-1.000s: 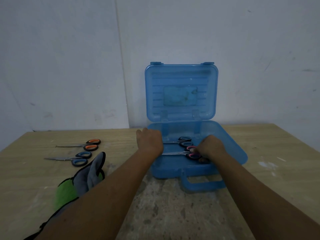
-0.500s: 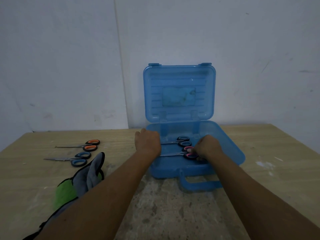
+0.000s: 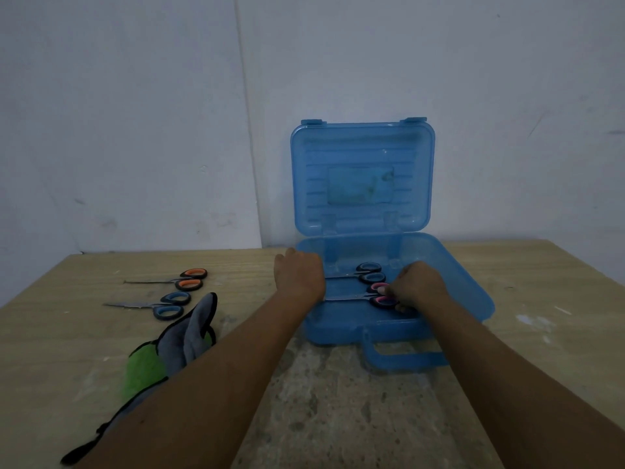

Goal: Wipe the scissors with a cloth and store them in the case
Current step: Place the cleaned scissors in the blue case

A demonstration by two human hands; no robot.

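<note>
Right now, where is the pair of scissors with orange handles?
In the head view, the orange-handled scissors lie left on the table, just beyond the blue-handled scissors, outside the case.

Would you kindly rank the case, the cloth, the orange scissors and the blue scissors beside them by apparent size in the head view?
1. the case
2. the cloth, nearer the camera and partly hidden
3. the orange scissors and the blue scissors look alike; no ranking.

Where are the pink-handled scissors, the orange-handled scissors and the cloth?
pink-handled scissors [image 3: 348, 297]: head view, on the blades.
orange-handled scissors [image 3: 189, 284]: head view, on the nearer handle loop.
cloth [image 3: 184, 336]: head view, on its grey fold.
</note>
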